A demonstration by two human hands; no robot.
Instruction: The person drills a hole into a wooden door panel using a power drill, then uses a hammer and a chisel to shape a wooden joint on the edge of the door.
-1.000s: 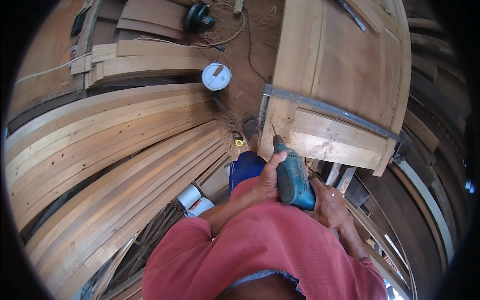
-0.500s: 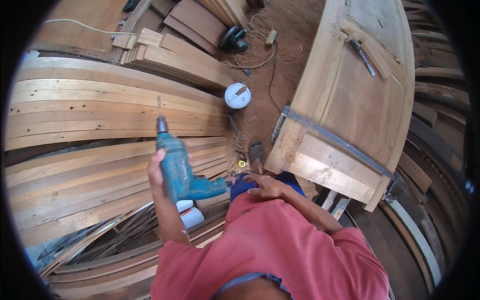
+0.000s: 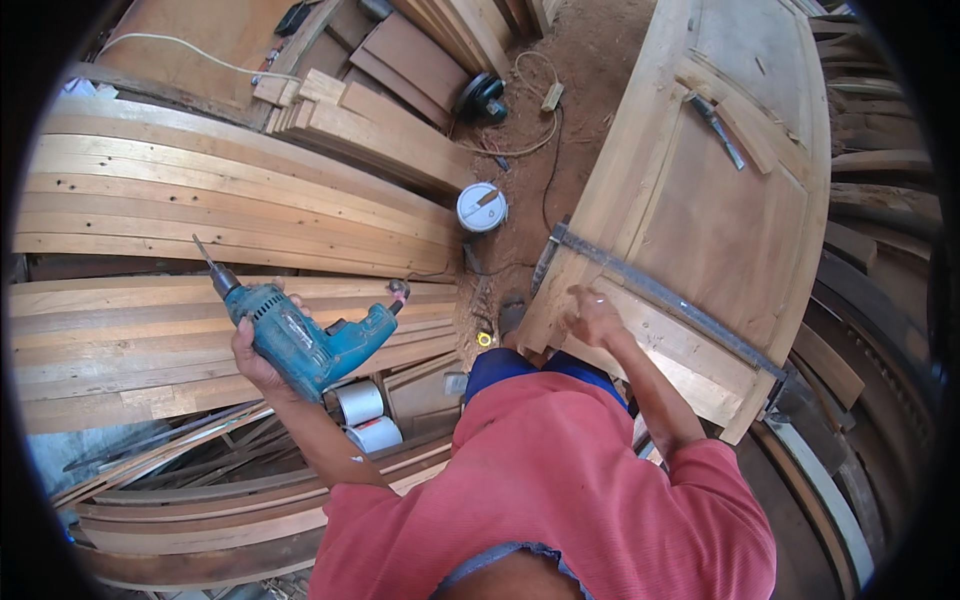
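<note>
The drill (image 3: 318,345) was gripped by the left hand (image 3: 258,362), pointed away from the door (image 3: 715,215) below the loosely spread right hand (image 3: 597,320).

- Reddish-pink shirt (image 3: 560,470) fills the lower centre, finely ribbed!
- Down at the bottom edge, a blue, frayed collar (image 3: 480,564).
- Matching pink sleeves (image 3: 715,480) flare either side.
- Mid-frame, blue shorts (image 3: 493,370) peek out!

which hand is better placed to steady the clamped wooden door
Right, most likely: the right hand is at the paneled door's near end, apparently holding no tool, while the left hand grips the electric drill off to the left.
</note>
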